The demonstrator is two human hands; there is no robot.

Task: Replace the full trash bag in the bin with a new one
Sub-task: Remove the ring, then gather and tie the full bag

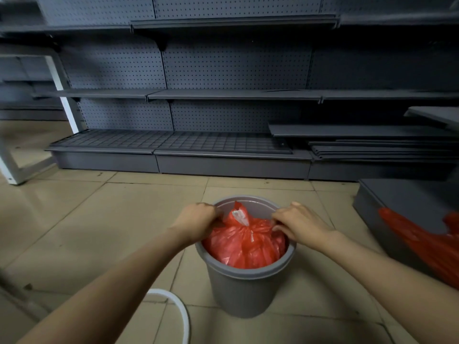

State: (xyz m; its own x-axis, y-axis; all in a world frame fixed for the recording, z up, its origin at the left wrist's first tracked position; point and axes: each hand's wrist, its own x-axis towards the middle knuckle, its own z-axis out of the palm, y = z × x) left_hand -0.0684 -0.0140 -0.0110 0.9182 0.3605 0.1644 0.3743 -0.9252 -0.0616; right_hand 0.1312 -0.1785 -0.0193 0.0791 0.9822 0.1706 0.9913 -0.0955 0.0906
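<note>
A grey round bin [242, 291] stands on the tiled floor just in front of me. Inside it sits a full red trash bag [244, 247], its top bunched up with a bit of white plastic showing. My left hand [197, 220] reaches into the bin at the left rim and its fingers are closed on the bag's edge. At the right rim my right hand [301, 223] pinches the bag's other side. A second red bag [422, 244] lies flat over a grey box at the right.
Bare grey pegboard shelving [223, 95] runs along the wall behind the bin. Stacked shelf boards [372, 145] lie at the right, above a low grey box [397, 202]. A white hose [178, 311] curves on the floor near my left arm. A white frame [15, 170] stands at the left.
</note>
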